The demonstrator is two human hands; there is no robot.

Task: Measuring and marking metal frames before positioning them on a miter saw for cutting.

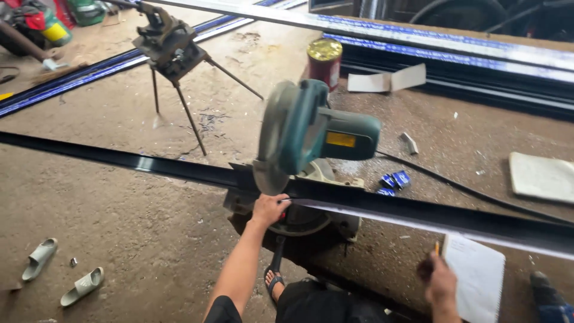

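right hand (441, 286): grips one pencil (437, 248), one notepad (475, 278) | left hand (269, 208): presses one dark profile (179, 169) | one saw (311, 134)

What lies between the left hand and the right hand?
In the head view, the dark metal profile runs between the left hand and the right hand.

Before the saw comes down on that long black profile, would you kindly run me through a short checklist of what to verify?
1. Black profile lies across the saw base: ok.
2. Left hand clear of the blade: not ok, it rests on the profile right below it.
3. Right hand free: not ok, it holds a pencil beside a notepad.
4. Saw head raised: ok.
5. Cable clear of the blade: ok.
6. Cut mark on profile: cannot tell.
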